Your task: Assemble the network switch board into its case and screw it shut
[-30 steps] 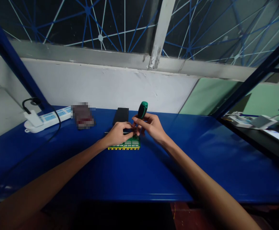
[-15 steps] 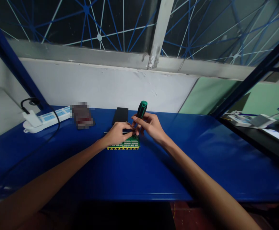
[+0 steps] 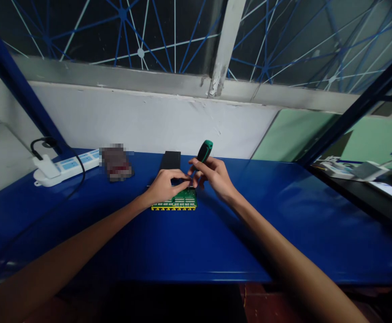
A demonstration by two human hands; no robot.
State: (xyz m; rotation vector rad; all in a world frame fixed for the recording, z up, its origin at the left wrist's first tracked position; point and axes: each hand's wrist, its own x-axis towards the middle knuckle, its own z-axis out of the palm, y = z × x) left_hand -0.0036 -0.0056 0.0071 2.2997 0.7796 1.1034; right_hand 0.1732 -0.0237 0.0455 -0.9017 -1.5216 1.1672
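Note:
A green circuit board (image 3: 185, 198) with a yellow strip along its near edge lies on the blue table. My right hand (image 3: 216, 176) is closed round a screwdriver (image 3: 205, 151) with a green and black handle. The handle leans up and to the right, and the shaft is mostly behind my fingers, over the board's far right part. My left hand (image 3: 165, 186) rests over the board's far left part. Its thumb and forefinger are pinched together close to my right fingertips; what lies between them is too small to make out.
Behind the board lies a flat black box (image 3: 170, 160). A blurred-out dark object (image 3: 116, 163) and a white power strip (image 3: 69, 166) with a black cable are to the left. At the far right, papers and a grey device (image 3: 370, 170) sit by a dark panel.
The screwdriver's handle has tipped further to the right, and my right hand has shifted slightly with it. My left hand stays pinched in nearly the same place over the board.

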